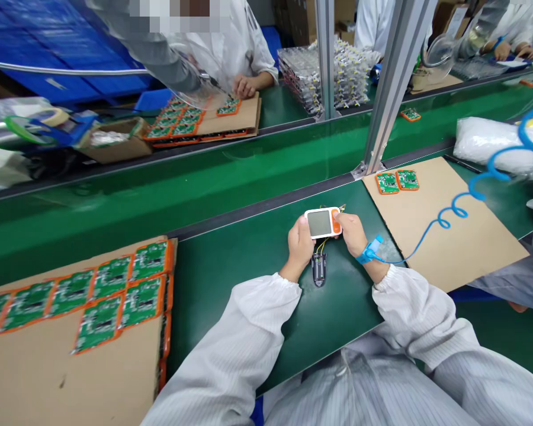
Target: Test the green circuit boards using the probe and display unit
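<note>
Gown [350,384]; left hand [300,242], right hand [352,234] hold device [319,224]; carton label [456,21] illegible.

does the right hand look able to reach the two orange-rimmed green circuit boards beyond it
Probably yes, after releasing the white-and-orange handheld device: nothing visible stands between the right hand and the boards, and the blue coiled cord runs clear.

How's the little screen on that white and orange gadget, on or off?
Probably off: the screen looks plain grey, with no numbers or pictures visible.
</note>
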The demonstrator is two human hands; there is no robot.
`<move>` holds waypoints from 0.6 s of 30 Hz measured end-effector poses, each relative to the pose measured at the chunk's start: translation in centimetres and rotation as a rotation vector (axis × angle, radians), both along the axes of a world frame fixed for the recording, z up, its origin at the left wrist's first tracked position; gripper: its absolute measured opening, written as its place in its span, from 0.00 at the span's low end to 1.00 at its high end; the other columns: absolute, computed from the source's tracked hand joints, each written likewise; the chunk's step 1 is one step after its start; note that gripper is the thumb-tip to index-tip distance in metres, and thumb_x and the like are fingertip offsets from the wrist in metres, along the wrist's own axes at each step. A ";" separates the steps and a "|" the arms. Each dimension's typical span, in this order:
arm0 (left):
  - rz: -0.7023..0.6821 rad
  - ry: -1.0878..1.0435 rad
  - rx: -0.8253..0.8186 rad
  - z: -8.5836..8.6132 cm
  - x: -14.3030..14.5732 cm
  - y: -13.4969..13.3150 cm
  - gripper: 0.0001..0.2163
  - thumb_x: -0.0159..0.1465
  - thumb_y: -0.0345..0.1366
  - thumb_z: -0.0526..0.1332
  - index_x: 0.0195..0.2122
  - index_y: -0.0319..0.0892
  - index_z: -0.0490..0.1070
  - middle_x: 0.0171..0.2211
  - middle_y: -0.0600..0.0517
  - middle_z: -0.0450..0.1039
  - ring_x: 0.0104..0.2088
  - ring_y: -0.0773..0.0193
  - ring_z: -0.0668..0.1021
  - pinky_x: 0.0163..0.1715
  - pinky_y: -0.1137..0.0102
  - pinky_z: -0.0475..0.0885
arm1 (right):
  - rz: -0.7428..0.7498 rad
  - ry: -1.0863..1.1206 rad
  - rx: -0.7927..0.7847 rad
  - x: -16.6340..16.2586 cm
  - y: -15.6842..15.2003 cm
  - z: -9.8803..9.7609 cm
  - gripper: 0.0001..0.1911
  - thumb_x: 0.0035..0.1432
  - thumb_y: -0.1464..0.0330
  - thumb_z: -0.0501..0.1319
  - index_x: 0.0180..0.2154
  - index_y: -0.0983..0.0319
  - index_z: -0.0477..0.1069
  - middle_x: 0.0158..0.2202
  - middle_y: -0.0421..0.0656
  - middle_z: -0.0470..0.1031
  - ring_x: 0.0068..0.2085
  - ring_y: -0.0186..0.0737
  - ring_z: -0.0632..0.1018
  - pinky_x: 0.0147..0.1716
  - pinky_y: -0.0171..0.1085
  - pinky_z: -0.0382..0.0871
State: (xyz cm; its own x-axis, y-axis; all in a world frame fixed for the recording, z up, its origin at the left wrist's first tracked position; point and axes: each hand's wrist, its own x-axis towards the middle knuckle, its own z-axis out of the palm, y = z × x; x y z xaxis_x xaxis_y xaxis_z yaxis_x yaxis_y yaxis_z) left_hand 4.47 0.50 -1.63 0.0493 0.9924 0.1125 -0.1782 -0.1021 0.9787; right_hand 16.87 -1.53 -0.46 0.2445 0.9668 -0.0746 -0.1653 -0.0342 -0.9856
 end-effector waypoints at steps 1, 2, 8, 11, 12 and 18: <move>0.002 -0.021 -0.015 0.0 0.1 0.1 0.26 0.58 0.61 0.54 0.26 0.38 0.68 0.13 0.56 0.60 0.13 0.72 0.63 0.11 0.75 0.56 | 0.001 0.003 0.011 0.1 0.0 -0.1 0.27 0.53 0.48 0.55 0.15 0.60 0.61 0.13 0.38 0.61 0.18 0.32 0.63 0.19 0.34 0.56; 0.008 -0.046 -0.033 0.0 0.1 0.3 0.27 0.57 0.62 0.54 0.25 0.39 0.67 0.13 0.56 0.59 0.12 0.72 0.62 0.11 0.76 0.55 | -0.007 -0.001 0.026 0.2 0.0 -0.2 0.27 0.55 0.47 0.53 0.16 0.60 0.62 0.14 0.38 0.62 0.19 0.32 0.64 0.20 0.35 0.57; 0.061 -0.166 -0.134 -0.2 0.1 1.2 0.26 0.56 0.62 0.55 0.26 0.39 0.65 0.10 0.60 0.54 0.10 0.73 0.58 0.09 0.76 0.53 | -0.251 -0.372 0.127 1.6 0.2 -0.2 0.21 0.61 0.55 0.49 0.40 0.62 0.72 0.35 0.46 0.71 0.36 0.39 0.72 0.37 0.39 0.66; 0.040 -0.121 -0.134 -0.1 0.1 1.1 0.27 0.55 0.63 0.55 0.24 0.39 0.64 0.11 0.59 0.56 0.11 0.73 0.59 0.09 0.76 0.54 | -0.275 -0.705 0.163 2.2 0.4 -0.2 0.18 0.60 0.60 0.53 0.47 0.61 0.70 0.48 0.50 0.67 0.50 0.46 0.68 0.50 0.45 0.62; 0.029 -0.100 -0.126 0.0 0.1 1.0 0.28 0.54 0.64 0.55 0.24 0.39 0.64 0.11 0.58 0.57 0.11 0.73 0.60 0.10 0.77 0.55 | -0.253 -0.805 0.172 2.3 0.5 -0.3 0.17 0.60 0.61 0.53 0.46 0.61 0.71 0.49 0.51 0.67 0.52 0.47 0.66 0.53 0.47 0.60; -0.081 -0.229 -0.203 -0.1 0.4 0.7 0.25 0.55 0.60 0.59 0.25 0.38 0.66 0.12 0.57 0.61 0.12 0.74 0.63 0.12 0.78 0.55 | -0.082 -0.937 0.276 2.9 0.6 -1.2 0.16 0.61 0.65 0.49 0.38 0.64 0.73 0.36 0.50 0.75 0.39 0.45 0.72 0.43 0.45 0.66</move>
